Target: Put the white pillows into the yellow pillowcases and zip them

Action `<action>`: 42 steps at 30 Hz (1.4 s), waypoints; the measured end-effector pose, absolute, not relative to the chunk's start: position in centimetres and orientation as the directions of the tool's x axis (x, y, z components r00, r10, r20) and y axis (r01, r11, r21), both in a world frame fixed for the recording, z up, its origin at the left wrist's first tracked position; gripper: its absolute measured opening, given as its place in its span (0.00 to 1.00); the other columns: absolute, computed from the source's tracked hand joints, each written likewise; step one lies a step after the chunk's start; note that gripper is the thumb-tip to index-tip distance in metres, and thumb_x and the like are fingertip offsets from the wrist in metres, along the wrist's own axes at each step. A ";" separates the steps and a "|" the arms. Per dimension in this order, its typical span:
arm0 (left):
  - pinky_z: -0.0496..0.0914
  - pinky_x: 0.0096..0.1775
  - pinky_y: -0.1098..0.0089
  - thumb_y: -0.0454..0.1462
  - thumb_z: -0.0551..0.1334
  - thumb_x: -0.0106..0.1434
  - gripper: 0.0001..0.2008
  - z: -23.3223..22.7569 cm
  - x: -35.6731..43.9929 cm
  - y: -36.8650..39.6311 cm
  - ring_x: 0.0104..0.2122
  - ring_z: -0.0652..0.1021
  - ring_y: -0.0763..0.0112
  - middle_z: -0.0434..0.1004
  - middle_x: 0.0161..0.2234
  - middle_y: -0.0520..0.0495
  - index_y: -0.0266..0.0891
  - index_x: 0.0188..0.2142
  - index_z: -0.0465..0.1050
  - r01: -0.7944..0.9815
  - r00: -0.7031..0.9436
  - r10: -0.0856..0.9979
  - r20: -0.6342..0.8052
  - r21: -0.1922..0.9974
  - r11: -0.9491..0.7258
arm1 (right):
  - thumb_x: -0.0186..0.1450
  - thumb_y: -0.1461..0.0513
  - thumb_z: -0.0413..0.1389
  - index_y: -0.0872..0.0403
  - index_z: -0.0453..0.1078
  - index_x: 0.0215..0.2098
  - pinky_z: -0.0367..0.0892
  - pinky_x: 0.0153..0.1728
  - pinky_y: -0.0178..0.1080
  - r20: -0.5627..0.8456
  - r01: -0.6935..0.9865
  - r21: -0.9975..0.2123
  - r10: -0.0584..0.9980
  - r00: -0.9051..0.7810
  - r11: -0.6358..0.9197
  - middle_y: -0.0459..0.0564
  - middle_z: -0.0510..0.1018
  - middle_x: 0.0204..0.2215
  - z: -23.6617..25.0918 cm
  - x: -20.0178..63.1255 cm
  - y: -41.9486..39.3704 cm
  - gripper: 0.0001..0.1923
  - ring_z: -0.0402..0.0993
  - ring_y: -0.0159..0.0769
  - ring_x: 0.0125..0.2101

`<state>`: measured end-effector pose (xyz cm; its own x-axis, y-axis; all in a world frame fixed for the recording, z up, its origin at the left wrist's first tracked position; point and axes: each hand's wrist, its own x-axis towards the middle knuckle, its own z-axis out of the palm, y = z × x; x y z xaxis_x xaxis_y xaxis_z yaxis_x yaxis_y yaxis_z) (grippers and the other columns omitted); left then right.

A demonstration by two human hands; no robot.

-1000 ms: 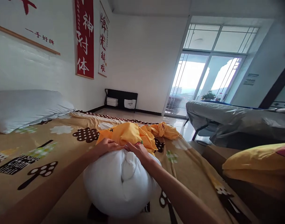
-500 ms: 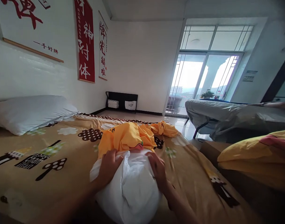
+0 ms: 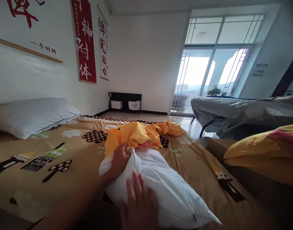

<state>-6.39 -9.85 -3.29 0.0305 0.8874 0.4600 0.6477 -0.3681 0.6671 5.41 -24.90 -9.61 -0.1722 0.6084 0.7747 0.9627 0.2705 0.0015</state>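
Observation:
A white pillow lies on the bed in front of me, its far end at the mouth of a crumpled yellow pillowcase. My left hand is closed on the pillow's far left corner, where the white cloth meets the yellow. Nearer to me, my right hand is over the pillow with its fingers stretched out. Motion blurs it, and I cannot tell whether it presses on the pillow. Inside the pillowcase, the pillow's far end is hidden.
Another white pillow rests against the wall. A bunched yellow cloth lies beyond the pillowcase. To the right are a yellow pillow on a cardboard box and a plastic-covered table, with someone's arm at its far end.
My right hand has let go of the pillow's far right edge and come back toward me over its middle. The pillow's near end has spread out to the right. My left hand keeps its grip.

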 end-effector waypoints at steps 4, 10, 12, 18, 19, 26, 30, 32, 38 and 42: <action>0.64 0.32 0.70 0.39 0.56 0.54 0.05 -1.8 -9.2 -8.1 0.28 0.70 0.69 0.68 0.25 0.53 0.41 0.26 0.61 0.555 0.130 0.903 0.411 0.724 -0.409 | 0.67 0.45 0.47 0.49 0.60 0.64 0.61 0.49 0.54 0.765 0.965 0.009 0.620 -0.175 0.262 0.60 0.71 0.57 -6.0 4.2 -20.5 0.32 0.70 0.54 0.51; 0.60 0.27 0.70 0.43 0.57 0.52 0.09 0.1 -11.9 -4.7 0.24 0.66 0.71 0.63 0.21 0.55 0.43 0.23 0.60 0.499 0.155 0.906 0.395 0.760 -0.416 | 0.68 0.51 0.48 0.51 0.62 0.62 0.62 0.48 0.53 0.439 0.918 0.016 0.822 -0.362 0.396 0.58 0.75 0.50 -1.2 5.4 -15.9 0.26 0.72 0.50 0.47; 0.60 0.27 0.70 0.42 0.58 0.50 0.08 0.3 -11.8 -4.1 0.24 0.65 0.71 0.62 0.21 0.55 0.44 0.22 0.59 0.514 0.086 0.906 0.415 0.761 -0.397 | 0.67 0.52 0.50 0.53 0.68 0.56 0.63 0.47 0.53 0.347 0.904 0.021 0.845 -0.408 0.428 0.57 0.77 0.47 -0.5 4.5 -14.7 0.23 0.73 0.50 0.45; 0.66 0.31 0.70 0.39 0.57 0.51 0.05 0.5 -11.4 -5.7 0.26 0.71 0.69 0.69 0.25 0.52 0.43 0.26 0.61 0.628 0.070 0.866 0.496 0.652 -0.424 | 0.64 0.59 0.50 0.56 0.74 0.44 0.66 0.38 0.46 0.249 0.927 0.065 0.893 -0.374 0.370 0.60 0.78 0.41 1.4 3.4 -11.3 0.16 0.75 0.47 0.39; 0.68 0.34 0.69 0.40 0.57 0.52 0.05 0.5 -11.6 -6.2 0.28 0.74 0.67 0.72 0.27 0.51 0.42 0.28 0.63 0.647 0.122 0.859 0.497 0.616 -0.449 | 0.65 0.60 0.49 0.57 0.74 0.43 0.66 0.37 0.45 0.275 0.935 0.084 0.894 -0.354 0.344 0.61 0.77 0.41 1.6 3.9 -11.0 0.15 0.75 0.46 0.38; 0.67 0.53 0.60 0.39 0.55 0.51 0.21 0.6 -13.2 -7.8 0.49 0.75 0.57 0.77 0.47 0.41 0.38 0.45 0.70 0.572 0.398 0.775 0.491 0.528 -0.628 | 0.69 0.57 0.45 0.51 0.73 0.44 0.64 0.35 0.41 0.423 0.970 0.092 0.873 -0.243 0.226 0.58 0.76 0.43 1.7 8.2 -10.8 0.16 0.75 0.44 0.38; 0.63 0.57 0.58 0.46 0.55 0.58 0.24 0.6 -13.9 -6.8 0.55 0.70 0.56 0.72 0.55 0.40 0.38 0.51 0.69 0.492 0.396 0.802 0.448 0.633 -0.597 | 0.69 0.53 0.45 0.47 0.70 0.49 0.64 0.35 0.40 0.416 0.986 0.050 0.894 -0.168 0.162 0.53 0.76 0.44 2.4 11.7 -10.8 0.17 0.76 0.42 0.38; 0.64 0.56 0.61 0.50 0.53 0.62 0.25 0.9 -13.6 -6.1 0.55 0.71 0.57 0.72 0.55 0.41 0.39 0.52 0.70 0.441 0.418 0.833 0.362 0.721 -0.535 | 0.70 0.53 0.45 0.45 0.69 0.52 0.64 0.35 0.40 0.414 0.990 0.029 0.900 -0.138 0.138 0.52 0.76 0.44 2.7 13.3 -10.9 0.17 0.76 0.42 0.39; 0.70 0.45 0.64 0.44 0.59 0.57 0.20 2.0 -10.3 -4.1 0.44 0.78 0.57 0.79 0.45 0.40 0.37 0.45 0.74 0.677 0.482 0.829 0.284 0.479 -0.559 | 0.70 0.54 0.46 0.48 0.69 0.54 0.64 0.43 0.44 0.543 0.995 0.001 0.835 -0.083 0.098 0.54 0.76 0.45 1.3 15.1 -11.3 0.19 0.73 0.44 0.44; 0.67 0.43 0.64 0.36 0.58 0.56 0.17 1.1 -8.3 -4.0 0.42 0.78 0.56 0.80 0.42 0.38 0.37 0.45 0.73 0.767 0.364 0.857 0.364 0.405 -0.497 | 0.69 0.55 0.48 0.51 0.71 0.53 0.60 0.50 0.48 0.739 0.991 0.059 0.662 -0.123 0.118 0.57 0.74 0.48 0.1 15.0 -11.8 0.19 0.67 0.48 0.50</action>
